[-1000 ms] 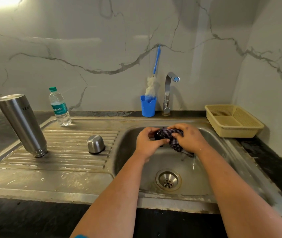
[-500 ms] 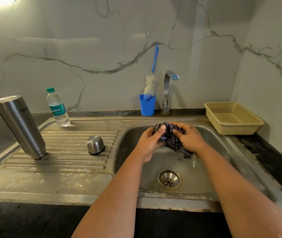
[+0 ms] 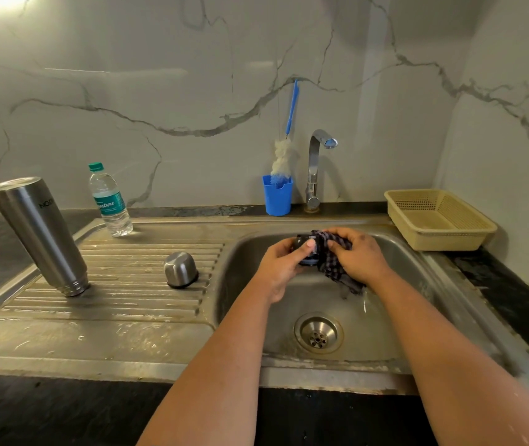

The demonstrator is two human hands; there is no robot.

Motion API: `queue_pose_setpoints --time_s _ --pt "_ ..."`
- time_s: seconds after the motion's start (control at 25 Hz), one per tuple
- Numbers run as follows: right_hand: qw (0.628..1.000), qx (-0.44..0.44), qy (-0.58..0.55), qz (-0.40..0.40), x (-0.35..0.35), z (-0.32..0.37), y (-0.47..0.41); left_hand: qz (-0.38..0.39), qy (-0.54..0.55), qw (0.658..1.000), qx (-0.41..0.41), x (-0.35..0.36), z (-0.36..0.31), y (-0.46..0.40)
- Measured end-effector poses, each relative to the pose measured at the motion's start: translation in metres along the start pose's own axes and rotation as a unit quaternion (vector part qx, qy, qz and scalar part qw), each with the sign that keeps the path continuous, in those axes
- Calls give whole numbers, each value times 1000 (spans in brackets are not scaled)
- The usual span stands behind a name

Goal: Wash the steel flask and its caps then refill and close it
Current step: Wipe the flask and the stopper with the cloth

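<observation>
The steel flask point(image 3: 42, 235) stands upside down on the draining board, mouth down. Its dome-shaped steel cap point(image 3: 180, 269) lies upside down on the ribs to the right of it. Over the sink basin point(image 3: 395, 317) my left hand point(image 3: 280, 267) grips a small dark inner cap point(image 3: 303, 244), thumb across its side. My right hand point(image 3: 358, 257) grips a dark checked cloth point(image 3: 332, 263) and presses it against the cap; the cloth's loose end hangs down, dripping.
A plastic water bottle point(image 3: 109, 201) stands at the back of the draining board. A blue cup point(image 3: 277, 196) with a bottle brush point(image 3: 284, 156) sits next to the tap point(image 3: 316, 169). A beige plastic basket point(image 3: 438, 220) rests on the counter at right.
The cloth has slid off the cap toward my right hand, so the dark cap now shows in my left hand. Both hands stay over the basin.
</observation>
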State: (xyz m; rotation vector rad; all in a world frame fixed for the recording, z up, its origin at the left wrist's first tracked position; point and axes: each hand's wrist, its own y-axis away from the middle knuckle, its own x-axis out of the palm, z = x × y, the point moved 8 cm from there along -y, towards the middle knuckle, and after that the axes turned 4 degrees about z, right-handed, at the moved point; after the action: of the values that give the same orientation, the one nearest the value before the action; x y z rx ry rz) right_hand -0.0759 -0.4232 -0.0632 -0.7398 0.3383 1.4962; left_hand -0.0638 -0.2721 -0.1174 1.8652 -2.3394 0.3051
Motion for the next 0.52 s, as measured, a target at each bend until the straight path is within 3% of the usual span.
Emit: queue_pose_setpoints --time_s 0.2,0.36,0.52 --pt "997 -30 -41 61 16 15 6 -159 -34 987 16 -31 -3 1" --pt "998 15 -51 -20 12 8 3 -131 -2 991 0 -25 4 0" --pt "987 104 -119 17 18 -13 -1 -93 148 984 -15 -20 1 1"
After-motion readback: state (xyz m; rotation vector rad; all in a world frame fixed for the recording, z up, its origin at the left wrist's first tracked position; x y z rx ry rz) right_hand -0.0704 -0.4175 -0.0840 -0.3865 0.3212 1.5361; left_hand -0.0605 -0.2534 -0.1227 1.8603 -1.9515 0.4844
